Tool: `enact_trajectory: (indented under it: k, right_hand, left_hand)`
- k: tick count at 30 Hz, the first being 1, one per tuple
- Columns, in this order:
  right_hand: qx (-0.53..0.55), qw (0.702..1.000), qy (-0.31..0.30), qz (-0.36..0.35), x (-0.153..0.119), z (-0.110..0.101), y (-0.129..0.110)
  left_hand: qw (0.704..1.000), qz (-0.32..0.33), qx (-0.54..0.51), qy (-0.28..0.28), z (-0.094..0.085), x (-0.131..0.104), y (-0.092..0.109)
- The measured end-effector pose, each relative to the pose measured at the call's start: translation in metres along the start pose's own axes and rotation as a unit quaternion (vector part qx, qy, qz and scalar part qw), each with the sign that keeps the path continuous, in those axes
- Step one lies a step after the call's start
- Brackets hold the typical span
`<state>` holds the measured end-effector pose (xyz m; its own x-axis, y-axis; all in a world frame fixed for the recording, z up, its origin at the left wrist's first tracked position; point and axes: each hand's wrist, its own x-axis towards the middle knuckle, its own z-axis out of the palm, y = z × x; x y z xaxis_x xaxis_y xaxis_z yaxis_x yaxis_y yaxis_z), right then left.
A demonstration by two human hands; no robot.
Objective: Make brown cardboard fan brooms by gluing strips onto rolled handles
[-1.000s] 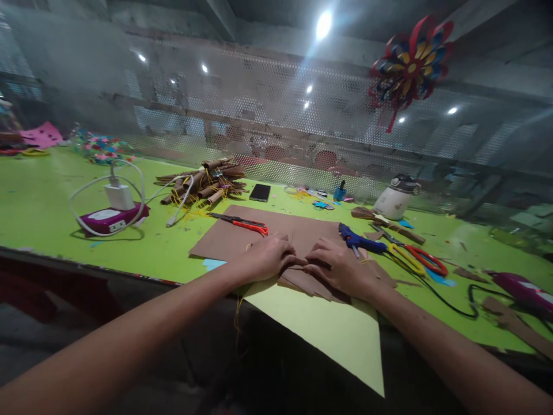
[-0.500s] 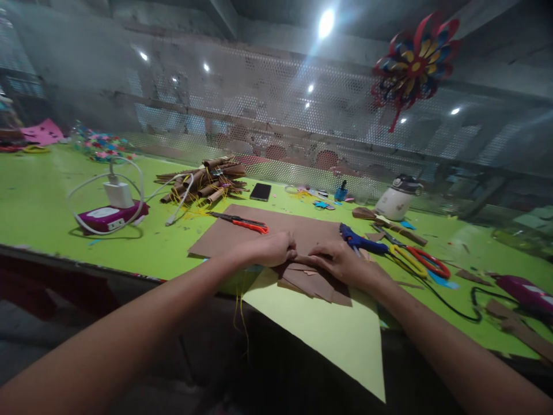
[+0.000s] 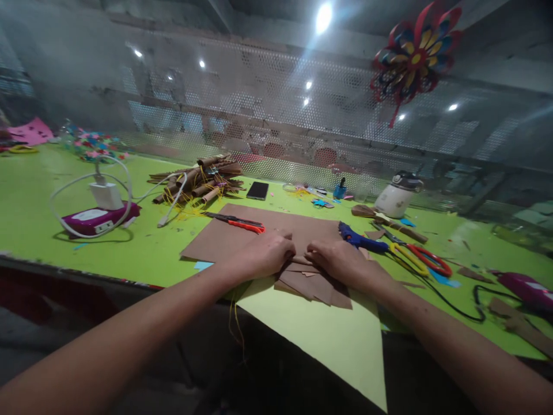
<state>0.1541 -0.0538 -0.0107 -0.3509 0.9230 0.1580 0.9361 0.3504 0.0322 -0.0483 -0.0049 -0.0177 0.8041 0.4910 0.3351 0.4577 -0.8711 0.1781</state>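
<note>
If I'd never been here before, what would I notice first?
Probably the big flower decoration at the top right, with its red, blue and yellow petals. Next might come the bright green table below, where the left hand and right hand are close together at brown paper pieces near the middle.

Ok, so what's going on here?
A person is working with brown paper. The left hand and right hand are both at a narrow piece of brown paper, fingers curled; whether they pinch it is hard to tell. More brown pieces lie below it, over a pale yellow sheet. A blue glue gun lies just past the right hand.
</note>
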Motion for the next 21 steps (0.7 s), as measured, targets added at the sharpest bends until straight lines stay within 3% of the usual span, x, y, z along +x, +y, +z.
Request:
enact_trajectory:
  k: [4, 13, 21]
  right_hand:
    - [-0.027, 0.999, 0.023, 0.029, -0.002, 0.009, 0.006]
    - [0.031, 0.993, 0.113, -0.009, -0.036, 0.017, 0.04]
    - [-0.1, 0.989, 0.108, 0.022, -0.04, 0.022, 0.045]
  left_hand:
    - [0.999, 0.009, 0.034, -0.009, -0.001, -0.001, 0.003]
    - [0.999, -0.011, 0.043, 0.022, 0.004, 0.002, 0.002]
    - [0.999, -0.012, 0.035, 0.019, -0.001, -0.003, 0.006]
